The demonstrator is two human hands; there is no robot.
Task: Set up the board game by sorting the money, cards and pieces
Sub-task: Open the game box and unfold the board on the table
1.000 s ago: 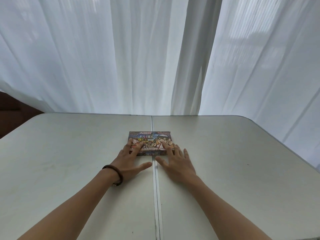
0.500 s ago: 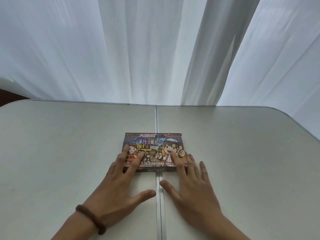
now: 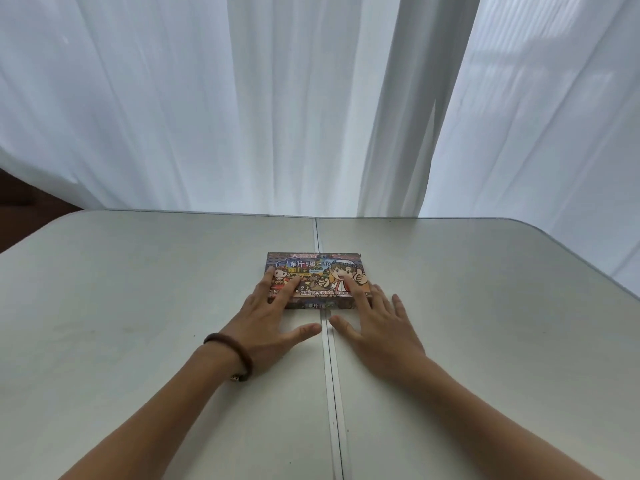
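Though the view has swung about over the last second, little on the tabletop (image 3: 138, 289) has changed. The box (image 3: 313, 271) lies where it lay, astride the centre seam (image 3: 329, 375) and nearer the far edge than the near one, and its lid is still shut. Both hands rest on it in much the same way as before. For the task, this seems to mean the very start: no money, cards or pieces are out, and nothing can be sorted until the box is opened.

The left hand (image 3: 266, 327), with a dark bracelet (image 3: 230, 355) on its wrist, lies flat and spread. Two of its fingers (image 3: 265, 284) reach straight onto the near left part of the lid, and the thumb lies out on the tabletop, pointing towards the seam. The right hand (image 3: 377, 334) mirrors it. Its forefinger (image 3: 349, 285) presses the near right part of the lid, the other fingers lie straight on the tabletop just beside the box's right side, and the thumb angles in towards the seam, close to the left thumb but apart from it. Neither hand grips anything: the fingers are straight and fanned wide, touching or pressing the lid rather than curling round an edge.

White curtains (image 3: 242, 98) hang behind the far edge.

The likely next move is to take hold of the lid's sides and lift it, which calls for the fingers to curl under its rim.
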